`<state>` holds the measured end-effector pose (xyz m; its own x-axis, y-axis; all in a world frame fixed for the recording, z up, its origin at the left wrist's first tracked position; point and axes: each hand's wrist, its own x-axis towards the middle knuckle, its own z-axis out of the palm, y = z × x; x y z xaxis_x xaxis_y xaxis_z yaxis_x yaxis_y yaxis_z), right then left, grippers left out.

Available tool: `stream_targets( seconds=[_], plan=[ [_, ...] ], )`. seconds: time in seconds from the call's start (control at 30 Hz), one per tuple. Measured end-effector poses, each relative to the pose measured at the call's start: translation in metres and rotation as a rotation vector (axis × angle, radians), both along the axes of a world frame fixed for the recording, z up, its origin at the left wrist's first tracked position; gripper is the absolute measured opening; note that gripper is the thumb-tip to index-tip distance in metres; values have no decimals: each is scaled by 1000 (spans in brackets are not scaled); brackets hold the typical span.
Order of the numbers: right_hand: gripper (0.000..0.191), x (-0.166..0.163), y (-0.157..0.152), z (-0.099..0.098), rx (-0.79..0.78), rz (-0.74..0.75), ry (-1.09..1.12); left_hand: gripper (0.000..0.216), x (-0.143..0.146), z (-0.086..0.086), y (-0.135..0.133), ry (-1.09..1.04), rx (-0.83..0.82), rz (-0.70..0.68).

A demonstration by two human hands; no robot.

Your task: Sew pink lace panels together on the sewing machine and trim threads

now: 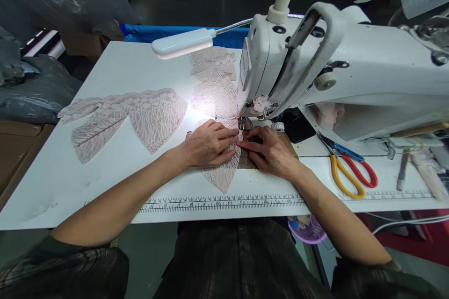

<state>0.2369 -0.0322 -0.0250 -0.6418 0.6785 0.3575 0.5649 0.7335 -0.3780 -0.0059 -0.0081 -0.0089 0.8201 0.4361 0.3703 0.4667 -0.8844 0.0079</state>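
Note:
A pale pink lace piece (224,178) lies under the needle area of a white sewing machine (261,63), its pointed end toward me. My left hand (212,145) rests flat on this lace, fingers stretched out toward the presser foot (245,124). At the lace's right edge, just in front of the foot, my right hand (270,152) has its fingertips bent in and closed on the edge. The fingertips partly hide the fabric there. More of the lace (214,91) spreads behind the foot, lit by a lamp (184,44).
Another lace piece (154,119) lies flat on the left of the white table (115,187). Right of my right hand are scissors (345,168) with yellow and red handles and a black phone-like object (298,124). A printed ruler (213,203) runs along the front edge.

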Motion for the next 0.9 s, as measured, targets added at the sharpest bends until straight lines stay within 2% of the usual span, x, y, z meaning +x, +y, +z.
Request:
stream_targets(
  seconds=[0.27, 0.63, 0.83, 0.9],
  plan=[
    [34, -4, 1, 1, 33, -65, -47, 37, 4, 2, 0, 107, -67, 93],
    [37, -13, 2, 8, 30, -232, -239, 41, 14, -1, 1, 45, -145, 265],
    [37, -10, -3, 8, 9, -153, -224, 37, 14, -3, 1, -22, -191, 290],
    [36, -10, -4, 8, 5, -154, -216, 33, 14, -1, 3, -79, -157, 293]
  ],
)
